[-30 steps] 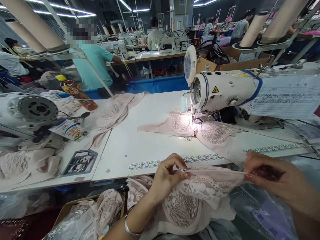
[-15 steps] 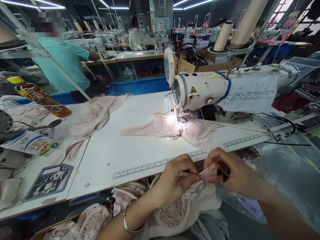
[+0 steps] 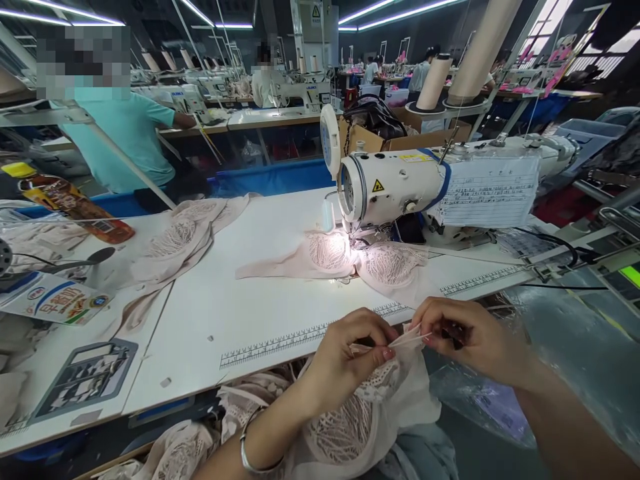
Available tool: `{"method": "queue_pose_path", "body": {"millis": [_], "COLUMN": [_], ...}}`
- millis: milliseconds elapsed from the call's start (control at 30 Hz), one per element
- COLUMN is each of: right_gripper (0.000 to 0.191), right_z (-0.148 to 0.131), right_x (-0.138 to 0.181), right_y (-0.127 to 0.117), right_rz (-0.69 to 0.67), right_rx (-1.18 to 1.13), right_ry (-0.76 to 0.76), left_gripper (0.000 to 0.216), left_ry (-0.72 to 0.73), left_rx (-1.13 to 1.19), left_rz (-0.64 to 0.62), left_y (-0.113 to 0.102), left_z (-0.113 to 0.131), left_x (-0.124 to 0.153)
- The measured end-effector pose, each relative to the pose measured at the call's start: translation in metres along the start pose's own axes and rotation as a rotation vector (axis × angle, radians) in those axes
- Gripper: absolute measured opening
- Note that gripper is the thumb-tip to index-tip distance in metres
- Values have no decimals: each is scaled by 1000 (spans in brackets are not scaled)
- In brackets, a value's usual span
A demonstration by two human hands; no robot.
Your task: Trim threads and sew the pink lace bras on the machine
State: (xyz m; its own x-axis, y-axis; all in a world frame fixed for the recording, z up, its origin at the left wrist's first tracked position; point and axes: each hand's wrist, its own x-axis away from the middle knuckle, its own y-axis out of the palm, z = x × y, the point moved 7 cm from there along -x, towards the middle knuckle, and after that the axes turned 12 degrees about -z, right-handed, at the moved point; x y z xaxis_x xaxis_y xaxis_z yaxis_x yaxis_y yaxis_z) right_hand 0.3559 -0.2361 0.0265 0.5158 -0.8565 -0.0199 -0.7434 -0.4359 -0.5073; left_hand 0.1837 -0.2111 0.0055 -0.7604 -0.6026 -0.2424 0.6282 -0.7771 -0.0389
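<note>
A pale pink lace bra (image 3: 345, 427) hangs over my lap at the table's front edge. My left hand (image 3: 357, 350) pinches its upper fabric between thumb and fingers. Close beside it, my right hand (image 3: 457, 337) is closed on the same bra, with a thin strip of fabric at its fingertips. A dark object, too unclear to name, shows inside the right hand's curled fingers. Behind the hands, another pink lace bra (image 3: 390, 267) lies flat under the lit needle of the white sewing machine (image 3: 395, 183).
More bra pieces (image 3: 175, 240) lie on the left of the white table (image 3: 200, 320). A drink bottle (image 3: 75, 203) and a printed carton (image 3: 55, 297) stand farther left. Several lace pieces (image 3: 185, 433) fill a box below the edge. A co-worker (image 3: 120, 140) sits beyond.
My right fingertips have moved slightly right from the left hand, and the fabric between them is stretched into a thin strip. The camera view has shifted a little.
</note>
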Motion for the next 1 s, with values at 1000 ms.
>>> {"method": "queue_pose_path", "body": {"millis": [1000], "right_gripper": [42], "right_z": [-6], "right_x": [9], "right_y": [-1], "right_rz": [227], "right_rx": [-46], "right_ry": [188], "left_gripper": [39], "left_ry": [-421], "left_rx": [209], "left_rz": [41], "left_y": [18], "left_z": [-17], "left_x": [-13]}}
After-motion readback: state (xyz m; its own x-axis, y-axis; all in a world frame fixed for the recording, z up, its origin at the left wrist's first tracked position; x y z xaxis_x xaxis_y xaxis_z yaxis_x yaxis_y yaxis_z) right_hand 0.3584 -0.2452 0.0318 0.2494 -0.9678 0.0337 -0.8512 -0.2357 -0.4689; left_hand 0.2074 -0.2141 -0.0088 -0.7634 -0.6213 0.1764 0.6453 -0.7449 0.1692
